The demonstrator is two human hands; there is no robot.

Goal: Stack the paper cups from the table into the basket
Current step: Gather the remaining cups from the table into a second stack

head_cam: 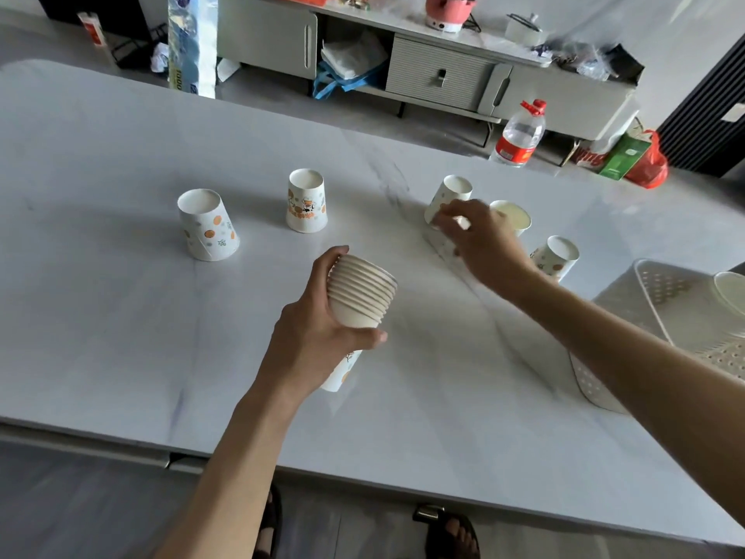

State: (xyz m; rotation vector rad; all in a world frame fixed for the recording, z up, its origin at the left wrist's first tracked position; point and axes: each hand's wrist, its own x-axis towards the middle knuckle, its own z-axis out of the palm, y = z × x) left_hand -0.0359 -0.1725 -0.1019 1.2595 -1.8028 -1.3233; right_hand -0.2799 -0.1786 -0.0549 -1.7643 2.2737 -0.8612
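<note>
My left hand [318, 328] grips a stack of several nested paper cups [361, 292], mouths pointing up and right, above the table's middle. My right hand [481, 236] is blurred and closes its fingers on an upside-down printed cup [451, 193]. Two more upside-down cups stand at the left [207, 225] and centre [306, 201]. Behind my right hand an upright cup [514, 215] shows its mouth, and another upside-down cup [558, 256] stands near the basket. The white perforated basket [661, 300] lies at the right edge, with a cup [731, 290] inside.
The white marble table [121, 316] runs wide to the left and front. On the floor beyond it stand a water bottle [520, 135], bags and a low grey cabinet [439, 70]. My sandalled feet show below the table's near edge.
</note>
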